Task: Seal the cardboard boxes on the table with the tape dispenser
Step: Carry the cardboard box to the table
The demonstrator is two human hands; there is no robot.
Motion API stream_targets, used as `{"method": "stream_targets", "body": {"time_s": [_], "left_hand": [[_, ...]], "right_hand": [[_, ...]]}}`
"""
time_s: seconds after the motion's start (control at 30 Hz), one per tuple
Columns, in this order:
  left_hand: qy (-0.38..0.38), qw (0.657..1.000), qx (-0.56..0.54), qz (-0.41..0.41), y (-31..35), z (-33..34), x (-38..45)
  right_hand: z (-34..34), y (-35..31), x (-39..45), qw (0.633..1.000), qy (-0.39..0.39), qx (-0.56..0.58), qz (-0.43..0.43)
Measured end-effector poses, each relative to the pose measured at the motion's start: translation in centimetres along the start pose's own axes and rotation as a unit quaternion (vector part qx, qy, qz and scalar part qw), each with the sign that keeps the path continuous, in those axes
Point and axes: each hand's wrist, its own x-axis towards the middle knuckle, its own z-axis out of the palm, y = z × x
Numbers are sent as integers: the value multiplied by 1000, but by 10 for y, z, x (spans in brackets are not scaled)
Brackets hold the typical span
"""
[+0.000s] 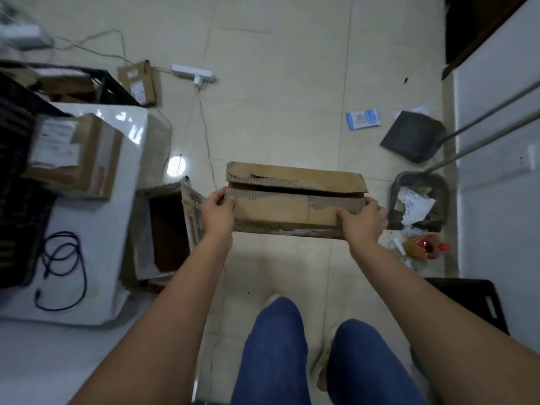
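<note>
The left hand and right hand each curl round one end of a long cardboard box, thumbs on its near flap. It hangs above the tiled floor (flaps torn, a dark gap between them), beside an open box; a labelled box sits on the white table.

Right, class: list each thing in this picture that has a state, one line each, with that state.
held cardboard box: flaps nearly closed, gap between them, unsealed
left hand: grips the box's left end
right hand: grips the box's right end
box on floor: open
box on table: closed
dustpan: holds rubbish
</note>
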Motion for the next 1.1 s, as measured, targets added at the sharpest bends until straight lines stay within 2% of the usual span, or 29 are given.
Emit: {"method": "stream_targets", "body": {"time_s": [0.2,0.43,0.63,0.9,1.1], "left_hand": [[16,999,-33,31,122,-60,-40],[62,991,-62,99,230,-86,-43],[80,988,-81,105,313,-75,-3],[119,982,-78,121,430,-26,71],[149,974,-132,112,490,-5,132]], "right_hand": [[-71,-111,-54,999,3,17,-43],[-103,-218,-58,994,8,67,-91],[-109,-317,-9,988,-7,74,-132],[-110,-448,89,982,-43,77,-166],[-90,-538,142,980,-58,61,-179]]}}
